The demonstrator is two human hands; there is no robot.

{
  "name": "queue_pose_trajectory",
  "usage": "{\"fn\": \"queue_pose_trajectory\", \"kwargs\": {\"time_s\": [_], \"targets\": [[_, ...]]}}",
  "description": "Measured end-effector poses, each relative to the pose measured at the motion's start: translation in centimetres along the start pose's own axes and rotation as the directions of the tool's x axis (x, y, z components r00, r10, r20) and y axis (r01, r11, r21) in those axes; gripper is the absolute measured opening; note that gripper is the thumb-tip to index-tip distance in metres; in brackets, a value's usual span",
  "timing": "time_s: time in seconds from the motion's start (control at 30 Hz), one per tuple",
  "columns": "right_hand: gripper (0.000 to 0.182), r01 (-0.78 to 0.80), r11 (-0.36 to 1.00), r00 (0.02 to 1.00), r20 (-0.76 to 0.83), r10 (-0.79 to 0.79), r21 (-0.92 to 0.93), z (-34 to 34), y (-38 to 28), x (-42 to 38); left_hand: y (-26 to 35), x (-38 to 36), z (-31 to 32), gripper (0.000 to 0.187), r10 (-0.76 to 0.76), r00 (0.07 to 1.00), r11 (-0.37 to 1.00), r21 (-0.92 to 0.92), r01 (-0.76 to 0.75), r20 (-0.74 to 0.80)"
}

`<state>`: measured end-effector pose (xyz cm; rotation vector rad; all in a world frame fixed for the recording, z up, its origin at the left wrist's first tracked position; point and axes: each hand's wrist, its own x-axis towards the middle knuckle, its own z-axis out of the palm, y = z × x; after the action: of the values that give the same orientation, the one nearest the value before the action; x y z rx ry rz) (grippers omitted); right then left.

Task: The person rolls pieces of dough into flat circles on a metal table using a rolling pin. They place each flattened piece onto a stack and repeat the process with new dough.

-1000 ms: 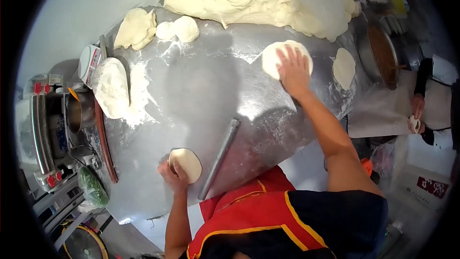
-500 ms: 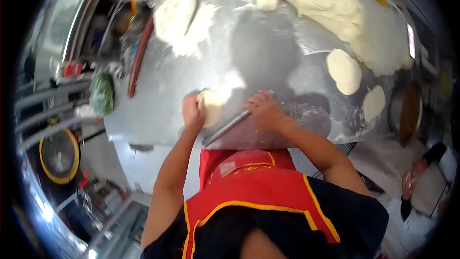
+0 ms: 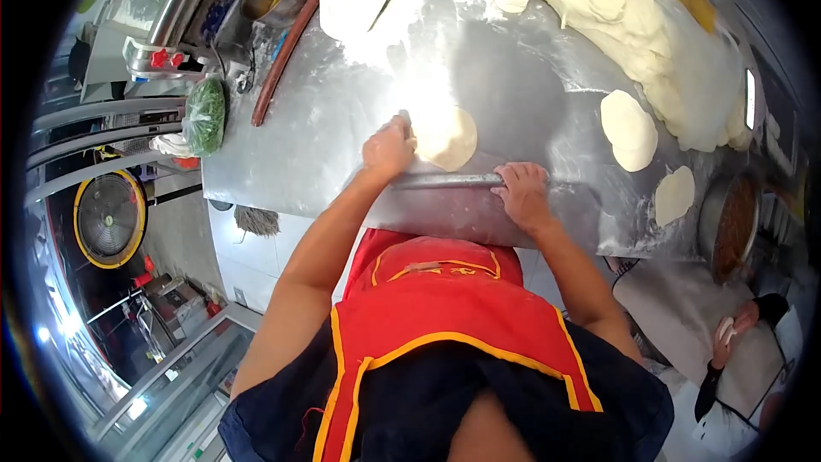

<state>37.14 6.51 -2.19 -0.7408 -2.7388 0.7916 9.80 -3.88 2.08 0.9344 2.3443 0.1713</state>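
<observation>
My left hand [image 3: 389, 149] grips the left edge of a flat round dough piece [image 3: 450, 139] on the metal table [image 3: 299, 162]. A thin rolling pin [image 3: 449, 180] lies crosswise just below the dough, nearer my body. Around its right end, the fingers of my right hand [image 3: 522, 191] are closed. The pin's left end reaches close to my left wrist.
A large dough mass [image 3: 607, 8] lies at the upper right, with flat dough pieces [image 3: 629, 130] below it. A brown stick [image 3: 286, 56] and a bag of greens [image 3: 205, 115] are left. A filled metal bowl [image 3: 729, 222] stands right, near a co-worker's hands [image 3: 735, 330].
The rolling pin has turned from a diagonal to nearly level. The dough looks wider and sits farther right. My left hand has moved up and right, my right hand to the right.
</observation>
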Motion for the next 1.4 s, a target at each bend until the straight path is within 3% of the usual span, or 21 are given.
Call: {"fn": "queue_pose_trajectory", "kwargs": {"time_s": [0.07,0.13,0.17,0.27,0.3,0.4,0.5,0.6,0.63,0.7,0.8,0.9,0.97,1.03,1.1,1.2,1.3,1.4], "targets": [[0.035,-0.049,0.998,0.998,-0.053,0.047,-0.038,-0.8,-1.6,0.9,-1.9,-0.3,0.8,0.034,0.171,0.965,0.985,0.024,-0.17,-0.2],[0.034,-0.091,0.994,0.992,-0.091,0.085,-0.065,-0.6,-3.0,2.1,-2.8,-1.2,1.0,0.037,0.36,0.85,0.924,0.022,-0.382,-0.383],[0.035,-0.108,0.991,0.99,-0.103,0.101,-0.072,-0.1,-3.5,2.7,-3.1,-1.7,1.5,0.043,0.434,0.81,0.887,0.031,-0.46,-0.394],[0.038,-0.148,0.987,0.971,-0.197,0.133,-0.064,2.6,-3.1,2.7,-4.6,-2.4,3.3,0.049,0.546,0.77,0.836,0.278,-0.474,-0.33],[0.039,-0.159,0.986,0.962,-0.232,0.142,-0.058,3.4,-2.8,2.5,-5.1,-2.9,3.9,0.055,0.522,0.785,0.853,0.188,-0.488,-0.332],[0.052,-0.176,0.969,0.96,-0.248,0.131,-0.172,3.8,-2.9,0.8,-5.6,-3.3,4.5,0.062,0.446,0.849,0.893,0.197,-0.404,-0.282],[0.059,-0.253,0.957,0.943,-0.256,0.211,-0.144,4.1,-2.5,3.2,-4.4,-0.8,3.8,0.066,0.456,0.824,0.888,0.228,-0.399,-0.336],[0.058,-0.352,0.888,0.929,-0.23,0.292,-0.296,3.0,-0.2,10.4,-3.2,5.8,3.0,0.065,0.504,0.733,0.864,0.267,-0.427,-0.457],[0.058,-0.35,0.879,0.925,-0.266,0.27,-0.324,2.8,0.9,12.7,-2.0,8.0,1.8,0.064,0.465,0.772,0.884,0.272,-0.38,-0.434],[0.057,-0.363,0.856,0.906,-0.355,0.232,-0.369,1.9,3.0,17.2,-0.3,12.1,-0.3,0.065,0.512,0.741,0.849,0.388,-0.359,-0.434],[0.054,-0.377,0.839,0.865,-0.473,0.167,-0.392,1.1,4.6,21.8,1.6,17.8,-2.0,0.064,0.577,0.627,0.815,0.42,-0.399,-0.524],[0.057,-0.292,0.874,0.879,-0.469,0.085,-0.389,1.2,5.3,22.0,1.6,18.2,-2.2,0.063,0.589,0.594,0.808,0.389,-0.442,-0.549],[0.06,-0.203,0.917,0.926,-0.372,0.066,-0.343,2.7,3.6,17.0,-0.3,13.4,-1.5,0.065,0.647,0.62,0.763,0.378,-0.525,-0.444],[0.065,-0.269,0.901,0.945,-0.272,0.179,-0.341,5.0,0.1,10.5,-3.7,7.9,1.1,0.073,0.609,0.752,0.778,0.372,-0.506,-0.251],[0.067,-0.255,0.94,0.964,-0.142,0.227,-0.228,4.3,-4.8,4.8,-7.5,2.6,4.3,0.078,0.642,0.701,0.764,0.183,-0.619,-0.31],[0.066,-0.179,0.954,0.951,-0.29,0.105,-0.242,5.7,-6.3,1.8,-8.1,-0.8,4.3,0.081,0.667,0.658,0.738,0.191,-0.647,-0.349],[0.059,-0.28,0.949,0.946,-0.206,0.248,-0.142,5.1,-4.3,4.9,-5.9,1.0,1.1,0.077,0.736,0.655,0.677,0.226,-0.7,-0.173],[0.055,-0.393,0.876,0.917,-0.187,0.352,-0.279,4.3,-3.2,8.9,-4.7,3.2,0.6,0.072,0.846,0.527,0.531,0.198,-0.824,-0.073]]}}
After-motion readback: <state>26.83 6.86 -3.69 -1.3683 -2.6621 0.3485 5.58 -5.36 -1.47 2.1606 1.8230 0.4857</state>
